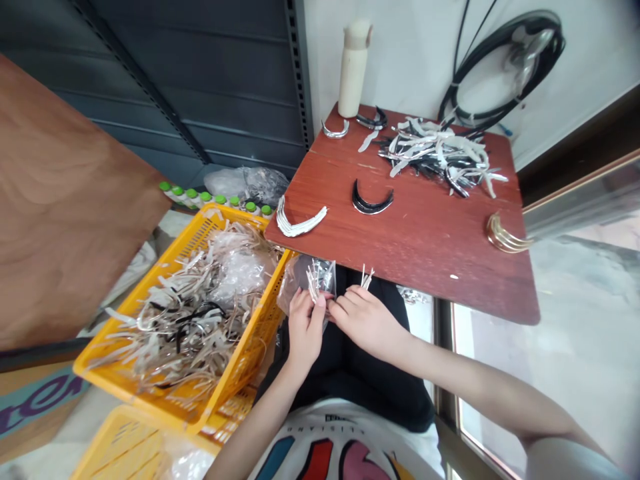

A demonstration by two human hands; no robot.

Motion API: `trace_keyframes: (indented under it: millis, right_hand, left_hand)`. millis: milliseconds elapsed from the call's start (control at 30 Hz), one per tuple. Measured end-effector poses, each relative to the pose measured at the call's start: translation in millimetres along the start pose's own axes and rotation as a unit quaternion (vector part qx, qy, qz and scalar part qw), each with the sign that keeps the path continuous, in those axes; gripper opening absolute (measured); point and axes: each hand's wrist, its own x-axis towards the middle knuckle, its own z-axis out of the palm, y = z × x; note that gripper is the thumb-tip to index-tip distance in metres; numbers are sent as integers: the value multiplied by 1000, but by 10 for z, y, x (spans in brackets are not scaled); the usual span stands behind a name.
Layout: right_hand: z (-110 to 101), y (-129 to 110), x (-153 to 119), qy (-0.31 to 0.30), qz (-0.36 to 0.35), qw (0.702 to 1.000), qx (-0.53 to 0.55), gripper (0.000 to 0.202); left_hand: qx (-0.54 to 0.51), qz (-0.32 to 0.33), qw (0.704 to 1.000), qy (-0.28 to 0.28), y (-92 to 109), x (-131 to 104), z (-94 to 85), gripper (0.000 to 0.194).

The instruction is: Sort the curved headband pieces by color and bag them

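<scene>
Above my lap, just off the table's near edge, my left hand (306,327) and my right hand (364,317) are close together. Both are closed round a bundle of thin, pale curved strips (314,280); its ends stick up from each hand, and its middle is hidden by my fingers. A clear plastic bag (295,283) hangs beside my left hand. On the red-brown table (425,247) lie white curved strips (295,225), black curved strips (371,205), gold curved strips (505,237) and a tangled pile of black and white strips (440,157).
Left of my lap stands a yellow crate (143,407) filled with strips and plastic. Green-capped bottles (220,200) are lined up behind it. A cream flask (353,73) stands at the table's back edge, and a coiled black cable (453,93) hangs on the wall.
</scene>
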Motion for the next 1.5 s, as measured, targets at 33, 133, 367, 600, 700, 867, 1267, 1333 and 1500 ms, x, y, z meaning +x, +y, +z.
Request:
trace_keyframes:
  millis: [33,133,367,600,700,867,1267,1333,1500]
  right_hand:
    - [11,-2,-3,2,3,1000,-1,19]
    - [26,-7,-10,2,13,1000,-5,22]
    - [14,-28,-22,-7,16,1000,-8,18]
    - [42,-84,-45,-32,66,997,-20,10]
    - [9,-103,-49,-54,86,995,-23,13]
    - [-35,-105,-27,-100,92,991,-20,18]
    - [71,-76,-212,-35,-29,996,75,38]
    - [35,-73,-245,-30,-54,994,89,39]
    - [-47,-24,-315,-64,-98,985,125,39]
  left_hand:
    - [5,3,1000,2,-7,1,11,35]
    - [19,8,1000,13,-25,8,31,37]
    - [20,16,999,23,-35,12,59,33]
    - [23,33,998,47,-127,-22,125,31]
    - [29,49,997,54,-163,-36,151,31]
    - [56,64,995,51,-165,-42,155,32]
    - [165,46,985,-36,20,-122,-196,32]
    - [164,61,984,-39,2,-117,-233,39]
    - [197,109,973,-49,-31,-74,-293,34]
